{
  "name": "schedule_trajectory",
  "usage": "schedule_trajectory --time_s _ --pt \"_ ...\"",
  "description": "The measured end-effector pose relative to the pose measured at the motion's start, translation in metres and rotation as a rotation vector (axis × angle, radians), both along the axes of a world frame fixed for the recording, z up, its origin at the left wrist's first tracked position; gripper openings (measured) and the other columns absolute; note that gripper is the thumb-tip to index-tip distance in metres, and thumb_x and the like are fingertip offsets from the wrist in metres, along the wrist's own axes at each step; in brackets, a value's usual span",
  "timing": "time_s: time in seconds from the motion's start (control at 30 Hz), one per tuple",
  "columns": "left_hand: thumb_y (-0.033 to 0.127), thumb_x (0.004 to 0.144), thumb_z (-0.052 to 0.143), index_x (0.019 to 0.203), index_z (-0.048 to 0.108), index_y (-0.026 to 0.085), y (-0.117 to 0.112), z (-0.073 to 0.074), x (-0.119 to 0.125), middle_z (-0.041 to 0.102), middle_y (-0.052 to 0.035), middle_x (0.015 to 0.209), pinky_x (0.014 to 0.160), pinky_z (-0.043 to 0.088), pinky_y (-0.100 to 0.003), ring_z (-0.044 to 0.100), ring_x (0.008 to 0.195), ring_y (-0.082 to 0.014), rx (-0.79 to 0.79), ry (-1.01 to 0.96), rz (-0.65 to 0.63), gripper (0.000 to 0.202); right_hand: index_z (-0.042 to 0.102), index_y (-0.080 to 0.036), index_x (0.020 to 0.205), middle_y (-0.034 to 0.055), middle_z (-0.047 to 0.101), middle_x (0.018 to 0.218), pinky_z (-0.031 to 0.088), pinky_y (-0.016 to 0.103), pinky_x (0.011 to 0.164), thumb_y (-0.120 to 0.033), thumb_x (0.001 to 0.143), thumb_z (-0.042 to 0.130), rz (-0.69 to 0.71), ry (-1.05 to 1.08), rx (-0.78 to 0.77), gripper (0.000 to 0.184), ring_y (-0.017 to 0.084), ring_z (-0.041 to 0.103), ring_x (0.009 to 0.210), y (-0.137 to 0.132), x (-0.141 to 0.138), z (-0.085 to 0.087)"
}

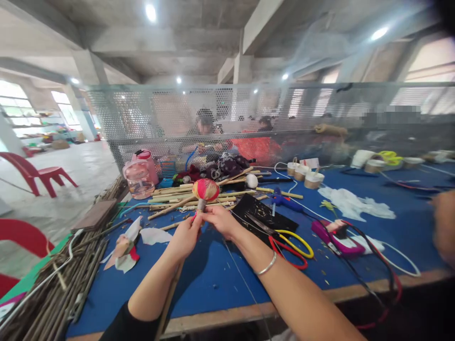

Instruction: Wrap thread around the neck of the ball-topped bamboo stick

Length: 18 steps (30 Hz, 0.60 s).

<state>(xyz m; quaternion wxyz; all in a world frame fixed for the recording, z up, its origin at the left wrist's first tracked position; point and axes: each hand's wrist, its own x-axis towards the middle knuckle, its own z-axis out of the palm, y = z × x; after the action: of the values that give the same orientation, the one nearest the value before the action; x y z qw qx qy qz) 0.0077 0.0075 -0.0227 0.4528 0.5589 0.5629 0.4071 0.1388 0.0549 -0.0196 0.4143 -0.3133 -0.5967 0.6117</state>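
Note:
Upright in front of me stands a wooden stick (173,296) topped by a ball (206,189) covered in red and yellowish cloth, with a greyish wrapping at its neck. My left hand (188,232) is closed around the stick below the ball. Beside it my right hand (218,219) is pinched at the neck, fingertips meeting those of the left. A thin thread (241,274) runs from under the right hand towards the table's front edge. Scraps of pale and red cloth (124,248) lie to the left. Scissors (284,239) with yellow and red handles rest right of the right forearm.
Bundled sticks (67,289) line the left side of the blue table (220,289). Behind my hands lie more sticks (170,192), a pink jug (140,177) and a white ball (251,181). A blue glue gun (287,201), purple power strip (337,241) and cords lie right. A person's hand (444,227) shows far right.

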Motion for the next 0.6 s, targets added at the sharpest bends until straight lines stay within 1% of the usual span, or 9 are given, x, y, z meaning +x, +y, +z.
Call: schedule_trajectory --time_s 0.07,0.13,0.17,0.23,0.33,0.4,0.5,0.53,0.6 --pt "0.062 0.079 0.049 0.071 0.045 0.019 -0.004 0.006 0.002 0.037 0.0070 0.049 0.040 0.020 -0.020 0.029 0.039 -0.0058 -0.031 -0.110 0.028 0.044 0.065 -0.012 0.077 -0.0052 0.048 0.052 0.027 0.023 0.049 -0.043 0.066 0.072 0.005 -0.048 0.010 0.034 0.008 0.038 0.048 0.001 0.002 0.001" --pt "0.060 0.082 0.045 0.072 0.041 0.020 -0.007 0.012 0.003 0.032 0.0089 0.050 0.038 0.018 -0.019 0.025 0.037 -0.0046 -0.078 -0.221 0.096 0.041 0.065 -0.014 0.084 -0.0090 0.037 0.046 0.019 0.023 0.043 -0.045 0.069 0.069 0.050 -0.073 0.004 0.034 0.006 0.025 0.041 0.000 0.005 0.004" --pt "0.058 0.084 0.043 0.074 0.040 0.021 -0.008 0.015 0.003 0.031 0.0092 0.050 0.038 0.017 -0.018 0.025 0.037 -0.0045 -0.103 -0.268 0.097 0.039 0.064 -0.015 0.086 -0.0100 0.033 0.045 0.015 0.023 0.042 -0.046 0.069 0.069 0.071 -0.079 -0.002 0.035 0.005 0.021 0.039 0.000 0.007 0.006" --pt "0.057 0.085 0.041 0.076 0.038 0.022 -0.008 0.019 0.002 0.029 0.0099 0.051 0.037 0.015 -0.017 0.024 0.036 -0.0042 -0.124 -0.353 0.075 0.037 0.063 -0.016 0.084 -0.0103 0.032 0.044 0.012 0.023 0.041 -0.047 0.068 0.070 0.068 -0.087 0.002 0.035 0.005 0.019 0.039 -0.003 0.009 0.010" --pt "0.056 0.086 0.041 0.076 0.036 0.022 -0.008 0.022 -0.001 0.027 0.0104 0.050 0.037 0.013 -0.015 0.023 0.035 -0.0037 -0.129 -0.413 0.037 0.036 0.059 -0.016 0.069 -0.0092 0.034 0.044 0.013 0.023 0.041 -0.047 0.066 0.072 -0.021 -0.104 0.051 0.033 0.005 0.022 0.040 -0.007 0.011 0.016" --pt "0.055 0.086 0.042 0.075 0.035 0.022 -0.009 0.024 -0.003 0.027 0.0106 0.050 0.036 0.013 -0.014 0.021 0.035 -0.0032 -0.136 -0.438 0.019 0.036 0.056 -0.017 0.065 -0.0095 0.033 0.043 0.012 0.023 0.040 -0.048 0.065 0.072 -0.049 -0.093 0.043 0.035 0.005 0.021 0.039 -0.008 0.011 0.017" --pt "0.055 0.086 0.044 0.073 0.034 0.021 -0.012 0.029 -0.005 0.024 0.0110 0.050 0.036 0.012 -0.012 0.016 0.035 -0.0021 -0.169 -0.540 -0.066 0.038 0.054 -0.018 0.065 -0.0112 0.027 0.040 0.008 0.023 0.038 -0.050 0.061 0.075 -0.015 -0.029 -0.030 0.038 0.004 0.016 0.036 -0.006 0.010 0.018" --pt "0.055 0.086 0.045 0.072 0.034 0.021 -0.014 0.031 -0.006 0.023 0.0112 0.050 0.035 0.011 -0.012 0.013 0.036 -0.0019 -0.195 -0.588 -0.116 0.039 0.054 -0.018 0.067 -0.0118 0.027 0.041 0.007 0.023 0.037 -0.049 0.060 0.077 0.012 0.005 -0.046 0.039 0.004 0.014 0.036 -0.004 0.011 0.017" --pt "0.056 0.085 0.046 0.071 0.036 0.020 -0.016 0.032 -0.009 0.020 0.0113 0.049 0.034 0.010 -0.011 0.009 0.037 -0.0020 -0.268 -0.697 -0.251 0.040 0.057 -0.018 0.077 -0.0123 0.028 0.043 0.007 0.022 0.037 -0.047 0.059 0.078 0.081 0.070 -0.038 0.040 0.004 0.013 0.037 -0.001 0.013 0.016"
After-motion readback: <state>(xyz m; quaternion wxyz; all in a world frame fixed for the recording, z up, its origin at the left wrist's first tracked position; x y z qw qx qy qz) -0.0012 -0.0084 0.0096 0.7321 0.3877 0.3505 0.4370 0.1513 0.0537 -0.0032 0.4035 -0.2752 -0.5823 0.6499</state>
